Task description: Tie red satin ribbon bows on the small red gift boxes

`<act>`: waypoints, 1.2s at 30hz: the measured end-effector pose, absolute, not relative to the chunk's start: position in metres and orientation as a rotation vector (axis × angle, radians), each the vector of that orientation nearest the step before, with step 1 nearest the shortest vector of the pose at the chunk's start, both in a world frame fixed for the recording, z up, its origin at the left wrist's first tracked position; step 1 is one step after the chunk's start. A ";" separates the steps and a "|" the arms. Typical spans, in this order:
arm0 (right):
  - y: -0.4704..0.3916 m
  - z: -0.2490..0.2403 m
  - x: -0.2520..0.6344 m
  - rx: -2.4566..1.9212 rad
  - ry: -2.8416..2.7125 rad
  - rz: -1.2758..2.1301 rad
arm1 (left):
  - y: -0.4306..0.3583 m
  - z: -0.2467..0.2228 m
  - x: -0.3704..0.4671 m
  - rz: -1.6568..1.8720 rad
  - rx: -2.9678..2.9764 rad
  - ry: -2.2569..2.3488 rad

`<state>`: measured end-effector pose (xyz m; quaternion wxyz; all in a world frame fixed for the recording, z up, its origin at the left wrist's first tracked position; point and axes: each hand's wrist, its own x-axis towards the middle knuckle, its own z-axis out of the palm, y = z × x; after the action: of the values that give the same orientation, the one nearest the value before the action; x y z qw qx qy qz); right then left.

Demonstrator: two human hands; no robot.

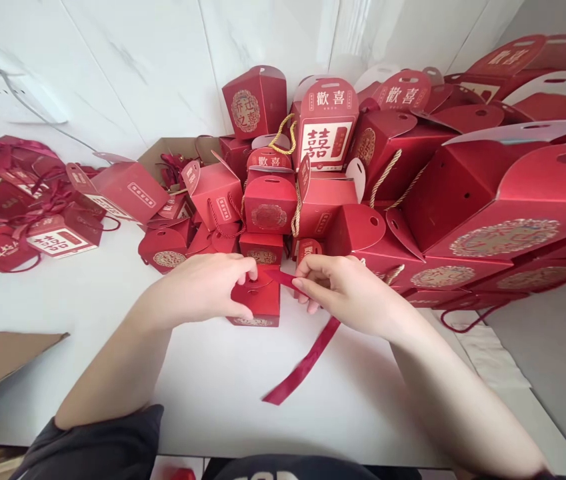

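A small red gift box (pixel 257 303) with gold print low on its front stands on the white table (pixel 203 393). My left hand (pixel 207 283) rests at the box's left side, thumb and fingers apart around its top corner; whether it holds anything is hard to see. Just right of the box, my right hand (pixel 347 290) pinches a dark red ribbon (pixel 307 367) between thumb and fingers. One part of the ribbon runs left to the box's top, and its loose tail hangs down onto the table. The far side of the box top is partly hidden by my fingers.
Many red boxes (pixel 270 203) are stacked behind and to the right, some with rope handles. Ribboned boxes (pixel 63 233) stand at the left. An open carton (pixel 153 157) sits by the tiled wall. A cardboard flap (pixel 7 363) juts in at the left edge.
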<state>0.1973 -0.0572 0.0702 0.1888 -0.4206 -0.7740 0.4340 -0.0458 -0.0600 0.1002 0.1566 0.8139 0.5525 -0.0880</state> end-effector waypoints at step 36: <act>-0.055 0.065 0.195 -1.156 -2.413 1.619 | -0.051 0.090 -0.052 -0.145 2.497 1.194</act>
<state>0.1948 -0.0554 0.0645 0.0074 -0.3695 -0.7716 0.5178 -0.0522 -0.0513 0.0904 0.1838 0.8857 0.4233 -0.0514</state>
